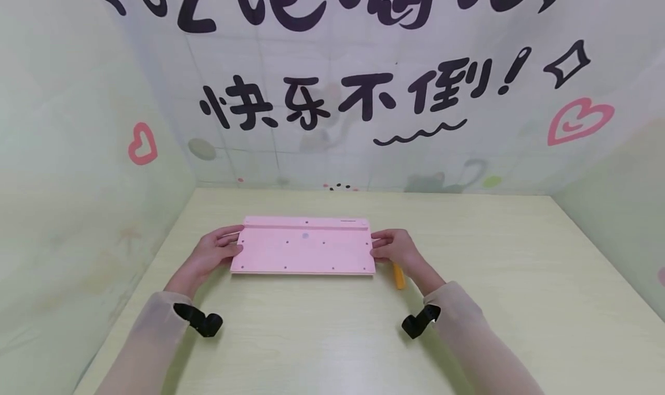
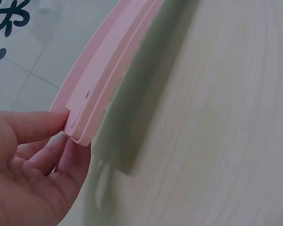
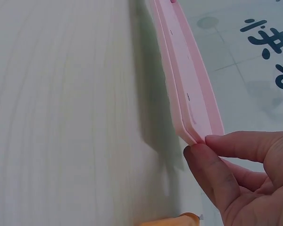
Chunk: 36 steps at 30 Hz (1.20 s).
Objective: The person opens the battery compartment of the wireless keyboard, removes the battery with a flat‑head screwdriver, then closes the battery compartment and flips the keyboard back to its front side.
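A pink keyboard is held level between the two hands, its underside with several small screw holes facing up. In both wrist views it appears raised off the table, with a shadow beneath it. My left hand pinches its left end between thumb and fingers; the left wrist view shows the thumb on the upper face and fingers below. At the opposite end, the thumb and fingers of my right hand pinch the keyboard's corner. Beneath the right hand lies an orange-handled tool, probably a screwdriver, partly hidden.
The pale wooden table runs back to a printed wall sheet with dark lettering. Side panels stand left and right. A black camera mount sits on each wrist.
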Each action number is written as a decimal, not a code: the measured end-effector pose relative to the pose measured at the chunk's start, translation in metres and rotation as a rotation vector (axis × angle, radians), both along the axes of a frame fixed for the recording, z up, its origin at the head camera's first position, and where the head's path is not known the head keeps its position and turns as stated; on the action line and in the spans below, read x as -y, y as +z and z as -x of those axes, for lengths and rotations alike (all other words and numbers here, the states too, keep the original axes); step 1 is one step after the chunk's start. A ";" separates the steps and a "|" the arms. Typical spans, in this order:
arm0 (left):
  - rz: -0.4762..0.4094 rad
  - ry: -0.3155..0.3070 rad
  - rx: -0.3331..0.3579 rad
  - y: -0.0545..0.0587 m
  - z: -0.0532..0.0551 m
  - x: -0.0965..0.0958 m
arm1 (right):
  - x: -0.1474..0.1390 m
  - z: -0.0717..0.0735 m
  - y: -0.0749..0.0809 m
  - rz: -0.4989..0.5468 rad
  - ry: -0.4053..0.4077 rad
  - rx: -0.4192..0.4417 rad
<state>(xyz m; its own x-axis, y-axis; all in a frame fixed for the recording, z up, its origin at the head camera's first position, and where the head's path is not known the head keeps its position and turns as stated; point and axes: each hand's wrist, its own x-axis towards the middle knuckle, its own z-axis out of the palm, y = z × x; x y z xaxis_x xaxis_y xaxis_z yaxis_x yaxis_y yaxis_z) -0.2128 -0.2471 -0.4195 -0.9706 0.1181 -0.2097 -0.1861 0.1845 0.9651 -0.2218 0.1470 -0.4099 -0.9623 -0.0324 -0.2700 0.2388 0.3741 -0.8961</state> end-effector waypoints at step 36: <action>0.324 -0.021 -0.074 -0.013 0.009 -0.003 | 0.013 -0.003 -0.013 -0.226 0.070 -0.078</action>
<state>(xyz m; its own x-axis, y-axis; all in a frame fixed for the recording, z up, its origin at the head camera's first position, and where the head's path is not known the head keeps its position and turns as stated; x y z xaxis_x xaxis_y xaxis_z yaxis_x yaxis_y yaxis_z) -0.2215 -0.2440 -0.4323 -0.9826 0.0772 -0.1690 -0.1107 0.4873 0.8662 -0.2185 0.1344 -0.4232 -0.9782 -0.0471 -0.2025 0.1382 0.5802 -0.8026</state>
